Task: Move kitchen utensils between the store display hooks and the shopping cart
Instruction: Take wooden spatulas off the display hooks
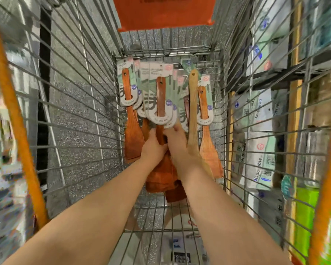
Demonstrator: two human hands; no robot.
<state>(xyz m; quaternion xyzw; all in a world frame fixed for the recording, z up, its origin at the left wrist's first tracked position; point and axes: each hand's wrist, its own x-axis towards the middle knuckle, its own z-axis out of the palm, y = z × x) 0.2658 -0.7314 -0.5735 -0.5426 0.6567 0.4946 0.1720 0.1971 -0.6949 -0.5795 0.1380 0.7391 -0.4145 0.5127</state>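
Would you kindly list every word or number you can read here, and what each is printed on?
"Wooden": leftmost spatula card.
"10": middle card.
"Disposable": pack on the right shelf.
Too blurred to read: orange sign, the cards' other print.

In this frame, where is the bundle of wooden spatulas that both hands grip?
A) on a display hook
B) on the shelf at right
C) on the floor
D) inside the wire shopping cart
D: the left hand and right hand grip the wooden spatulas between the shopping cart's wire walls.
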